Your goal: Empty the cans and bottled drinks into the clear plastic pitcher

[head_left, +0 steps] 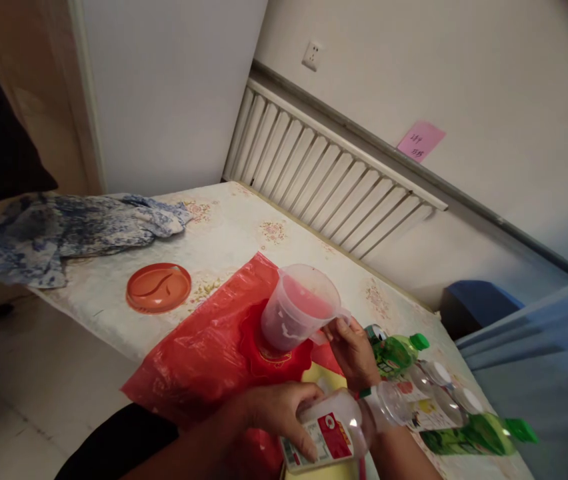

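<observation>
My left hand is wrapped round a clear plastic bottle with a red and white label. The bottle lies on its side, its neck pointing right and crossing over my right forearm; no cap shows on it. With its fingers closed on the handle, my right hand holds a translucent plastic measuring jug. The jug tilts a little above a red scallop-edged dish. Beneath these lies a red plastic bag, and a yellow item is partly hidden under the bottle.
To the right stand or lie several bottles, among them a green-capped bottle and another green bottle. An orange round lid and a blue-white cloth are on the flowered tablecloth. A radiator runs behind the table.
</observation>
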Demonstrator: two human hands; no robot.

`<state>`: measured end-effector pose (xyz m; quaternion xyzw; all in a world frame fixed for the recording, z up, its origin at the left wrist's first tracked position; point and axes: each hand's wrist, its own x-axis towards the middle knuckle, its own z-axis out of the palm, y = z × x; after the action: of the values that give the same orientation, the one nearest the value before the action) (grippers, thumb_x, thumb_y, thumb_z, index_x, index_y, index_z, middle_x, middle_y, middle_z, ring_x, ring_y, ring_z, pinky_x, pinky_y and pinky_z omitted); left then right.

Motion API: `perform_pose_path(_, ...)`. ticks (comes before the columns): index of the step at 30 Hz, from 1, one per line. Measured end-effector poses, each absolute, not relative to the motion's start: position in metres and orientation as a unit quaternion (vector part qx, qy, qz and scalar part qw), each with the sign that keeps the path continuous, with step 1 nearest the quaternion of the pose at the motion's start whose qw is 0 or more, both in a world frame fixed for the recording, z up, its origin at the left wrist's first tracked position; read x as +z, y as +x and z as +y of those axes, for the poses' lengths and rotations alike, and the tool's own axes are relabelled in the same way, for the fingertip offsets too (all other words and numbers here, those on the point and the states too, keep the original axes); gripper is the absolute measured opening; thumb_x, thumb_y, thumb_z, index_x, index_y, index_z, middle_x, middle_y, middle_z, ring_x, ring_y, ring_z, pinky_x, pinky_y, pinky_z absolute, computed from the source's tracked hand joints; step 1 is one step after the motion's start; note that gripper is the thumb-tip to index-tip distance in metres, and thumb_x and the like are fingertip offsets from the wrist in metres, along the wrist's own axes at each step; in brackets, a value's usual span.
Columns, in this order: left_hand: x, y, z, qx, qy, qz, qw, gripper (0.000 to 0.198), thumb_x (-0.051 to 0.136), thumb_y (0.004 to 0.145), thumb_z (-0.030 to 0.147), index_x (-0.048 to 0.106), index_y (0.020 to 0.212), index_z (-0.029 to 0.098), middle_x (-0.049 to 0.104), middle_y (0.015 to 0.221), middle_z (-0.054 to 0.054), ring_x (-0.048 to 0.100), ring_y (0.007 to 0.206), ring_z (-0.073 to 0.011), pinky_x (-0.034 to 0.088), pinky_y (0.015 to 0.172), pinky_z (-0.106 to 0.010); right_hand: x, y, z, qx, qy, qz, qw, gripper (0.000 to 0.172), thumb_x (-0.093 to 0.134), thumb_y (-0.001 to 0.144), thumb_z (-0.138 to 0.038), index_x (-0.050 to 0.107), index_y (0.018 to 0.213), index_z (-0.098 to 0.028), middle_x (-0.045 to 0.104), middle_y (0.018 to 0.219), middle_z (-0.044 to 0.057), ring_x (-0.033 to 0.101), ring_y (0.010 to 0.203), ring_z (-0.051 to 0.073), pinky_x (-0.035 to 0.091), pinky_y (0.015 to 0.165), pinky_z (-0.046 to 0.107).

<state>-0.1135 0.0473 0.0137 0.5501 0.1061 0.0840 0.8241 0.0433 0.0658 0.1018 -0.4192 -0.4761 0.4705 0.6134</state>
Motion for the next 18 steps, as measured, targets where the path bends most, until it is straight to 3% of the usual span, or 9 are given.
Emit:
perform_pose_path(11, 0.019, -0.114, 0.051, 0.098, 0.577, 0.093, 0.806, 0.073, 0.096, 0.034, 0.024, 0.058, 0.097, 0.022, 0.062, 0.084, 0.005, 0.057, 0.071, -0.0135, 0.044, 0.062, -0.023, 0.166, 0.055, 0.063, 0.423, -0.402, -0.47, 0.662, 0.036, 0.076, 0.077, -0.034, 0.05, 0.057, -0.02, 0.036, 0.056, -0.006, 0.034, 0.055, 0.011, 0.035, 0.058, 0.026)
perform_pose_path(18, 0.021, -0.121, 0.06, 0.163, 0.531, 0.034, 0.831, 0.069, 0.093, 0.045, 0.029, 0.057, 0.103, 0.021, 0.064, 0.096, 0.001, 0.06, 0.087, -0.0176, 0.046, 0.075, -0.027, 0.199, 0.07, 0.057, 0.336, -0.431, -0.491, 0.679, 0.045, 0.081, 0.07, -0.037, 0.044, 0.051, -0.019, 0.034, 0.052, -0.007, 0.033, 0.051, 0.009, 0.037, 0.058, 0.027)
